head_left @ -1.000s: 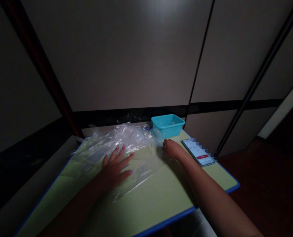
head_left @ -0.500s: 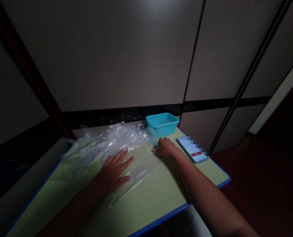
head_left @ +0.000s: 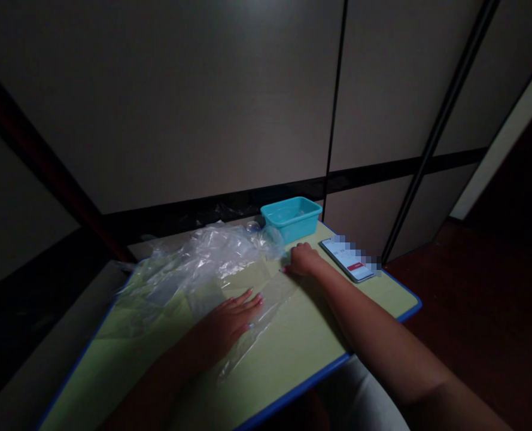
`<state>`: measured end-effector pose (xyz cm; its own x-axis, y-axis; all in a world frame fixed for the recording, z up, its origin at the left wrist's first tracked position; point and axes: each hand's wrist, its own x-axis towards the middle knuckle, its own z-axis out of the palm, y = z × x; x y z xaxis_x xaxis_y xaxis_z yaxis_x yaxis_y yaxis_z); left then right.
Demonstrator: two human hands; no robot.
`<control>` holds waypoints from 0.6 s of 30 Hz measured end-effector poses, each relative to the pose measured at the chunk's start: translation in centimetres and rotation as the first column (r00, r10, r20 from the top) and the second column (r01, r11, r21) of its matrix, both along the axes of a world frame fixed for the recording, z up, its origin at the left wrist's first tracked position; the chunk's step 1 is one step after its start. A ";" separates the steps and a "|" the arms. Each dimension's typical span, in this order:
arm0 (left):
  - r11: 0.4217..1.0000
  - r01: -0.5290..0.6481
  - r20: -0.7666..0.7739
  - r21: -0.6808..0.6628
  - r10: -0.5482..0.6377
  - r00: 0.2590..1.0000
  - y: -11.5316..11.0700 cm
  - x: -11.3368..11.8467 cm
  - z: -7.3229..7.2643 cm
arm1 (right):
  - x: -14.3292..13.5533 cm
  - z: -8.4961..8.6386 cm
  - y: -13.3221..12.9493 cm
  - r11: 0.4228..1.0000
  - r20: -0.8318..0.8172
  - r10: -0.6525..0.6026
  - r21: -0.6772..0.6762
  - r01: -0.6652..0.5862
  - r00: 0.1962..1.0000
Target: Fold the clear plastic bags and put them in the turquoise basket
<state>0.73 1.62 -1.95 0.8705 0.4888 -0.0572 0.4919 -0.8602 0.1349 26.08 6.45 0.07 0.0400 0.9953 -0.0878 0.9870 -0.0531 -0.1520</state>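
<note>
My left hand (head_left: 230, 323) lies flat, fingers stretched out, on a clear plastic sheet (head_left: 270, 299) spread over the green table. My right hand (head_left: 302, 261) is closed at the sheet's far right corner, fingers pinched on the plastic. Beyond my left hand, a heap of crumpled clear plastic (head_left: 216, 248) covers the far left of the table. A turquoise basket (head_left: 298, 228) stands just behind my right hand, with something clear inside that I cannot make out.
A phone (head_left: 349, 260) with a lit screen lies right of my right hand. The green table (head_left: 301, 335) has a blue edge. Close behind it stand wardrobe panels (head_left: 212, 108). Reddish floor (head_left: 463, 299) shows at the right.
My left hand has slid right over the plastic, its fingers now closer together. My right hand stays near the basket, curled more tightly. The camera view has shifted slightly.
</note>
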 end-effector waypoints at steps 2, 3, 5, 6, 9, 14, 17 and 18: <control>1.000 -0.028 -0.002 -0.009 0.028 1.000 -0.2 -0.1 0.2 | 0.0 0.0 0.1 1.000 -0.012 0.010 -0.004 -0.010 1.000; 0.999 -0.036 -0.008 -0.010 0.036 0.999 -0.2 -0.2 0.2 | -0.1 0.0 0.1 1.000 -0.016 0.017 -0.006 -0.017 1.000; 0.999 -0.040 -0.019 -0.011 0.040 0.999 -0.3 -0.2 0.1 | -0.2 -0.1 0.1 1.000 -0.024 0.029 -0.011 -0.029 0.999; 0.999 -0.037 -0.023 -0.012 0.036 0.999 -0.3 -0.2 0.0 | -0.2 -0.1 0.1 0.999 -0.026 0.033 -0.013 -0.034 0.999; 0.999 -0.003 -0.037 -0.034 0.001 0.999 -0.3 -0.1 -0.3 | -0.3 0.0 0.1 0.999 -0.033 0.039 -0.020 -0.039 0.999; 0.996 0.022 -0.059 -0.084 -0.027 0.998 -0.4 0.1 -0.1 | -0.2 0.1 0.0 0.999 -0.052 0.045 -0.021 -0.046 0.998; 0.994 0.018 -0.053 -0.108 -0.024 0.998 -0.6 0.1 0.3 | -0.3 0.2 0.0 0.998 -0.071 0.057 -0.014 -0.058 0.996; 0.993 0.015 -0.045 -0.113 -0.021 0.999 -0.7 0.1 0.4 | -0.3 0.2 0.0 0.998 -0.080 0.063 -0.012 -0.064 0.995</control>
